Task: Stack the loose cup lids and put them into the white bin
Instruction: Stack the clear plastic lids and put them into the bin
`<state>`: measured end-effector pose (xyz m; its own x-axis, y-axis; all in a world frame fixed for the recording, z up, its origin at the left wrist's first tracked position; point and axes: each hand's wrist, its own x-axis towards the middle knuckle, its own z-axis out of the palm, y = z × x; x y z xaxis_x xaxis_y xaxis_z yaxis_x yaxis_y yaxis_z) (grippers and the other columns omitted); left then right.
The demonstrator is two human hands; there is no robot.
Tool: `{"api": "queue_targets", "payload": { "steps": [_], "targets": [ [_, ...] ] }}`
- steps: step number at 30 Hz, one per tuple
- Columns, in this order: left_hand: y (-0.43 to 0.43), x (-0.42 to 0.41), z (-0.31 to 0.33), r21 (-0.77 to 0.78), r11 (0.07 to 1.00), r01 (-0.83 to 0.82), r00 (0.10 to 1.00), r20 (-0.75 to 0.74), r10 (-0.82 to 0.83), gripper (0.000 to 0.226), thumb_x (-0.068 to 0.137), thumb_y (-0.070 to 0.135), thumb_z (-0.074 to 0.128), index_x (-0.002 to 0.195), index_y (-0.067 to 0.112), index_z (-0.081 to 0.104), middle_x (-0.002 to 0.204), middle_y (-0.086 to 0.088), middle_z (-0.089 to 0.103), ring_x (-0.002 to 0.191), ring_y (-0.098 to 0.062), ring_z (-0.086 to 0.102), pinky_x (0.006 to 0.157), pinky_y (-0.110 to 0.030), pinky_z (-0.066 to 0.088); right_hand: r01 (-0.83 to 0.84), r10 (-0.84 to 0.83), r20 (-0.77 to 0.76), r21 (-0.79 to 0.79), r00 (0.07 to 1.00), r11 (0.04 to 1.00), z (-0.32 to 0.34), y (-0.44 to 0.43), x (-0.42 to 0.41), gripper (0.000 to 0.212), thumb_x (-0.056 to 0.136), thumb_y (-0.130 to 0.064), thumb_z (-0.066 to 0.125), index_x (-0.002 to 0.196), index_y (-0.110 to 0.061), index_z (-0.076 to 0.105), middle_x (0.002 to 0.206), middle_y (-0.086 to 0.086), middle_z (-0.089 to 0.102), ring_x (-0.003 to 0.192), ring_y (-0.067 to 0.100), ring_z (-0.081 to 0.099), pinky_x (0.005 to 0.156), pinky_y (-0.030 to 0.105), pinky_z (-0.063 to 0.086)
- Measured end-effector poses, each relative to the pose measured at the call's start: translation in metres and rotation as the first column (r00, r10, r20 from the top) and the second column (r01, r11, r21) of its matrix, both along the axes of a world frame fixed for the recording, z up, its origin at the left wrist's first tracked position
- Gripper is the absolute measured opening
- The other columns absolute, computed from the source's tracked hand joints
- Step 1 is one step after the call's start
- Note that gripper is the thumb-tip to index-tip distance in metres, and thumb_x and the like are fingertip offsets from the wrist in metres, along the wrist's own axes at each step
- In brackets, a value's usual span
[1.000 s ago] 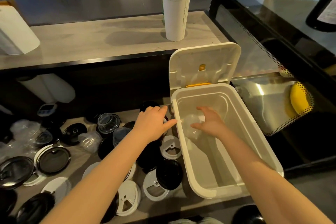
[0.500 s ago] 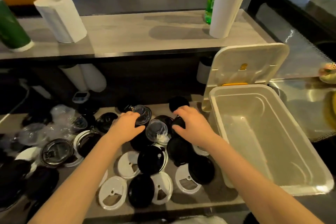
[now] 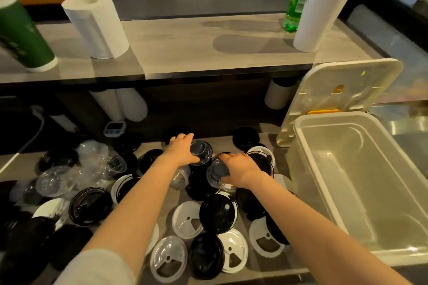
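Head view: cup lids (image 3: 187, 220) across counter (image 3: 268, 131)

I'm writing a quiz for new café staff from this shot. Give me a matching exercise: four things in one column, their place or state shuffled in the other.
1. paper towel roll
2. green bottle
3. white bin
4. left hand

A. hinged lid raised, at the right
B. gripping a clear dome lid
C. upright on the counter, left side
D. partly behind the white cup stack

Pairs: 1-C, 2-D, 3-A, 4-B.
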<state>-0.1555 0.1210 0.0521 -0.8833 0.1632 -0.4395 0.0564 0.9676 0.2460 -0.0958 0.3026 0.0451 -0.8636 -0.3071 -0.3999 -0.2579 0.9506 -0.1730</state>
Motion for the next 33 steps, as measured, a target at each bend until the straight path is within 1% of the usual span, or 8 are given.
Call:
{"api": "queue_targets", "payload": {
  "steps": [5, 10, 15, 18, 24, 27, 30, 33],
  "targets": [
    [0.009, -0.010, -0.015, -0.013, 1.000, -0.009, 0.999, 0.037, 0.009, 0.091, 0.080, 0.042, 0.069, 0.150, 0.018, 0.015, 0.153, -0.008, 0.022, 0.139, -0.032, 0.021, 0.111, -0.045, 0.030, 0.080, -0.086, -0.051, -0.117, 0.995, 0.990, 0.004, 0.004, 0.003, 0.061, 0.079, -0.038, 0.069, 0.130, -0.016, 0.042, 0.126, 0.006, 0.054, 0.118, 0.027, 0.049, 0.100, 0.036, 0.035],
    [0.012, -0.009, -0.025, 0.008, 1.000, -0.014, 1.000, -0.023, 0.015, 0.072, 0.082, 0.038, 0.068, 0.142, 0.020, 0.033, 0.145, -0.006, 0.033, 0.134, -0.029, 0.029, 0.107, -0.044, 0.036, 0.225, -0.258, -0.026, -0.408, 0.966, 0.885, 0.012, 0.014, 0.010, 0.055, 0.072, -0.036, 0.075, 0.113, -0.017, 0.044, 0.108, 0.000, 0.057, 0.097, 0.020, 0.057, 0.075, 0.030, 0.047],
    [0.010, 0.002, -0.014, 0.147, 0.988, -0.045, 0.989, -0.133, 0.065, 0.059, 0.077, 0.031, 0.072, 0.128, 0.019, 0.046, 0.136, -0.005, 0.040, 0.125, -0.027, 0.037, 0.103, -0.042, 0.039, 0.283, -0.328, 0.016, -0.547, 0.945, 0.788, 0.022, 0.022, 0.017, 0.059, 0.072, -0.031, 0.077, 0.117, -0.020, 0.040, 0.100, -0.009, 0.055, 0.090, 0.013, 0.058, 0.072, 0.025, 0.046],
    [0.010, 0.012, 0.004, 0.272, 0.958, -0.086, 0.975, -0.175, 0.137, 0.057, 0.076, 0.029, 0.074, 0.124, 0.017, 0.046, 0.132, -0.005, 0.044, 0.120, -0.026, 0.045, 0.096, -0.038, 0.044, 0.296, -0.371, 0.012, -0.626, 0.929, 0.721, 0.029, 0.032, 0.020, 0.064, 0.071, -0.031, 0.079, 0.120, -0.022, 0.039, 0.107, -0.007, 0.058, 0.095, 0.013, 0.060, 0.070, 0.016, 0.044],
    [0.033, 0.046, 0.044, 0.499, 0.859, -0.116, 0.949, -0.200, 0.245, 0.063, 0.075, 0.026, 0.076, 0.128, 0.019, 0.042, 0.129, -0.002, 0.047, 0.117, -0.020, 0.048, 0.093, -0.032, 0.044, 0.277, -0.492, -0.032, -0.794, 0.870, 0.541, 0.060, 0.071, 0.039, 0.059, 0.073, -0.023, 0.078, 0.119, -0.030, 0.041, 0.119, -0.014, 0.051, 0.109, 0.003, 0.051, 0.083, 0.011, 0.041],
    [0.057, 0.063, 0.064, 0.598, 0.797, -0.081, 0.937, -0.226, 0.265, 0.059, 0.073, 0.026, 0.078, 0.118, 0.023, 0.040, 0.119, 0.005, 0.050, 0.109, -0.012, 0.049, 0.086, -0.027, 0.042, 0.243, -0.579, -0.063, -0.867, 0.813, 0.436, 0.078, 0.100, 0.055, 0.059, 0.072, -0.020, 0.079, 0.118, -0.028, 0.044, 0.122, -0.014, 0.052, 0.112, -0.002, 0.050, 0.084, 0.002, 0.039],
    [0.092, 0.075, 0.083, 0.632, 0.775, -0.019, 0.937, -0.259, 0.234, 0.056, 0.071, 0.028, 0.079, 0.108, 0.029, 0.037, 0.111, 0.011, 0.049, 0.102, -0.007, 0.049, 0.082, -0.024, 0.041, 0.193, -0.672, -0.115, -0.911, 0.731, 0.365, 0.093, 0.136, 0.069, 0.059, 0.068, -0.026, 0.076, 0.118, -0.022, 0.047, 0.117, -0.015, 0.054, 0.110, -0.007, 0.049, 0.090, 0.006, 0.038],
    [0.132, 0.081, 0.097, 0.657, 0.751, 0.061, 0.929, -0.313, 0.199, 0.053, 0.070, 0.028, 0.079, 0.106, 0.029, 0.041, 0.102, 0.016, 0.047, 0.094, 0.000, 0.047, 0.074, -0.013, 0.038, 0.240, -0.746, -0.102, -0.911, 0.658, 0.336, 0.096, 0.176, 0.079, 0.053, 0.074, -0.012, 0.077, 0.114, -0.025, 0.044, 0.110, -0.019, 0.050, 0.105, -0.007, 0.049, 0.090, 0.013, 0.039]
  ]
}}
